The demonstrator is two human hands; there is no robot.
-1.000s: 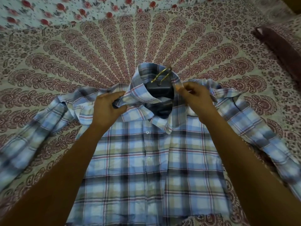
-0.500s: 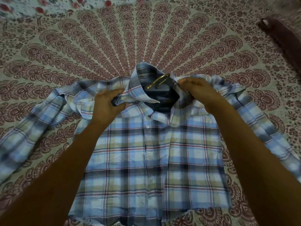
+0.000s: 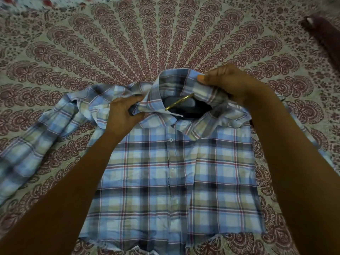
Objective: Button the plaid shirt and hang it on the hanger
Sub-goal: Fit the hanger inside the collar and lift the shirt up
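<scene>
On the bedspread [image 3: 165,34]: shirt [image 3: 165,190] lies front up, hem near, collar far, centre of the head view.
Shirt: blue, beige and white plaid with dark red lines; front panels closed over each other from chest to hem; neck open.
Buttons [image 3: 171,139]: two white ones visible on the placket, one just below the collar, one lower; further down too blurred to count.
Collar [image 3: 156,105]: spread open, left flap folded down, far edge lifted on the right.
Hanger [image 3: 191,107]: dark, inside the neck opening; only its middle shows, the rest is under fabric.
Hook [image 3: 179,103]: brass-coloured, lying tilted across the hanger's middle from near-left to far-right, inside the collar.
Left hand [image 3: 121,115]: fingers curled round bunched shoulder fabric just left of the collar; a dark bit shows at the fingertips, cannot tell whether it is the hanger's end.
Right hand [image 3: 230,83]: holding the far right edge of the collar, thumb on top, fingers curled under; fabric raised off the bed there.
Left sleeve [image 3: 36,140]: spread out to the left and near, rumpled at the shoulder.
Right sleeve [image 3: 321,144]: mostly hidden behind the right forearm; a strip shows near the right edge.
Pillow [image 3: 327,37]: dark red, far right, well apart from the shirt.
Far left corner: lighter cloth [image 3: 27,4] with red flowers, blurred.
</scene>
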